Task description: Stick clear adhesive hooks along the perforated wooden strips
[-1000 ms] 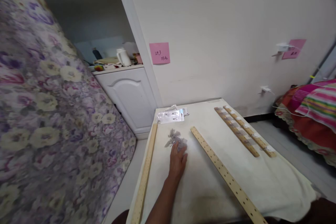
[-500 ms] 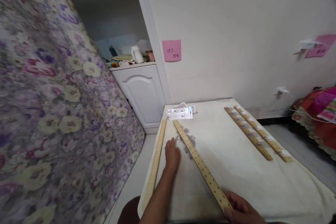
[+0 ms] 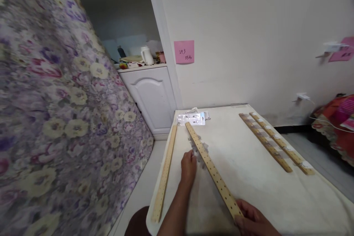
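Wooden, one perforated strip [image 3: 210,166] hangs over the table [image 3: 229,136], its end pinched in our closed right hand [image 3: 253,219]; a second strip [image 3: 166,173] lies left, two more strips [image 3: 265,143] right. Greyish pieces [image 3: 205,147], partly hidden, defy our count; our left hand [image 3: 188,167] curls beside them, its hold unclear.

A pale cloth covers the table [image 3: 226,132]; nearer than the plastic package [image 3: 190,119] lie 1 perforated strip [image 3: 165,175] and small clear pieces [image 3: 205,147], and right of it, 2 fitted strips [image 3: 264,142].
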`<act>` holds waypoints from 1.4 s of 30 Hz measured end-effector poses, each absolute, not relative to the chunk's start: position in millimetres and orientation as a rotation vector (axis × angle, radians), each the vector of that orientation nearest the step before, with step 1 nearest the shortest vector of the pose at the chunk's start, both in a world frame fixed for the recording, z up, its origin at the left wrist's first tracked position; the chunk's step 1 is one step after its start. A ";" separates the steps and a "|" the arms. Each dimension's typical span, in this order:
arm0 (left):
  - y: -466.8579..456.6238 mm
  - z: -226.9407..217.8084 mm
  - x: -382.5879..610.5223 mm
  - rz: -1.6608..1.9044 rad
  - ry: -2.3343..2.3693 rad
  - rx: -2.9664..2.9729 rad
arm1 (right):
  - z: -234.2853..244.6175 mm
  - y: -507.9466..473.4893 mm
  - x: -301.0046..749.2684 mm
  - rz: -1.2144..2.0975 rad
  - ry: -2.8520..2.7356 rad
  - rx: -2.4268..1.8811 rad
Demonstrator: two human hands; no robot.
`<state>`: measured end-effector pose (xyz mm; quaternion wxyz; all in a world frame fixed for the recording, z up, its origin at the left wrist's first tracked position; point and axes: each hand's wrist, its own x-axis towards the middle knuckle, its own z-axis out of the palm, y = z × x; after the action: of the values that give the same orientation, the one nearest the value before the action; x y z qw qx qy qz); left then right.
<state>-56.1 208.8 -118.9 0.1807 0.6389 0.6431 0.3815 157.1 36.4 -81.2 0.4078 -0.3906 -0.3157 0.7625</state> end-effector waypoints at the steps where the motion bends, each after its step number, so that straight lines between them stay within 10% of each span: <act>1: 205.2 -118.3 -55.6 1.088 1.770 1.819 | -78.2 40.3 150.6 1.929 -0.772 -0.971; 21: 140.1 -83.9 -114.6 0.796 2.045 1.716 | -122.6 72.6 -11.0 1.988 -0.842 -1.002; 42: 129.4 -85.5 -108.6 0.615 2.483 1.924 | -166.6 72.9 46.2 2.105 -1.002 -0.909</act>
<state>-108.6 129.4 -85.5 -0.0296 0.6010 0.7753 0.1920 46.2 72.9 -166.6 0.3141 -0.3447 -0.3803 0.7987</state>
